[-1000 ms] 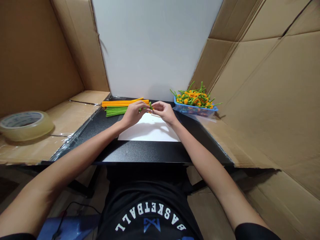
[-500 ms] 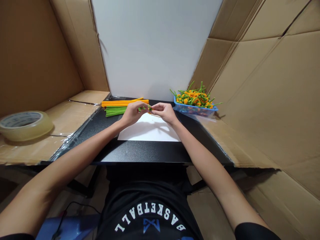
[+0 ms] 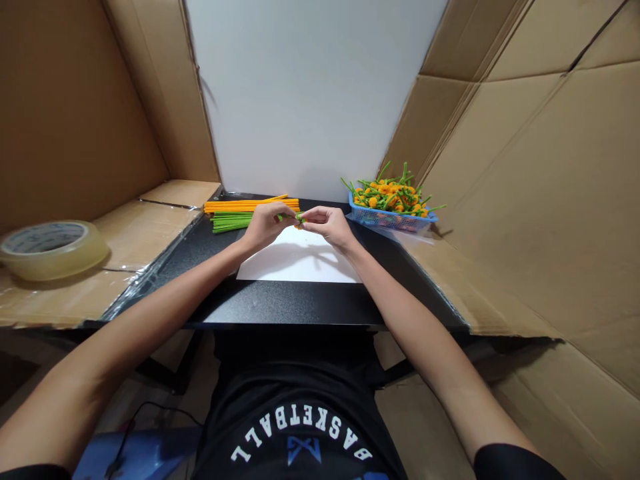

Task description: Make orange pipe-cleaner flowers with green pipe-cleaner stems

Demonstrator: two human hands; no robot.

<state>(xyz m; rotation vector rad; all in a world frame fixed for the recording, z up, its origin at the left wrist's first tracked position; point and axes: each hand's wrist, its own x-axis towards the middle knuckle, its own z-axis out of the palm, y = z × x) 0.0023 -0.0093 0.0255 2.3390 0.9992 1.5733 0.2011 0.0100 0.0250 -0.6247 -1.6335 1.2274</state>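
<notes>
Above the white sheet [image 3: 300, 263], my two hands meet at a small pipe-cleaner flower [image 3: 299, 223] with green and orange parts. My left hand [image 3: 267, 225] pinches it from the left, fingers closed. From the right, the thumb and fingertips of my right hand [image 3: 331, 227] close on it too. Fingers cover much of the flower, so its full shape is hidden. Left of my hands lie orange pipe cleaners [image 3: 235, 207] and, nearer to me, a bunch of green pipe cleaners [image 3: 230, 222], partly behind my left hand.
A blue plastic basket [image 3: 390, 219] heaped with orange and green pipe-cleaner flowers [image 3: 395, 193] stands at the back right. A wide roll of clear tape [image 3: 75, 257] lies on cardboard at the left. Cardboard walls [image 3: 545, 167] flank the black table [image 3: 295, 303].
My hands have drawn slightly closer together around the flower. Less of its green part shows by my left fingers than before. The view has shifted very slightly.
</notes>
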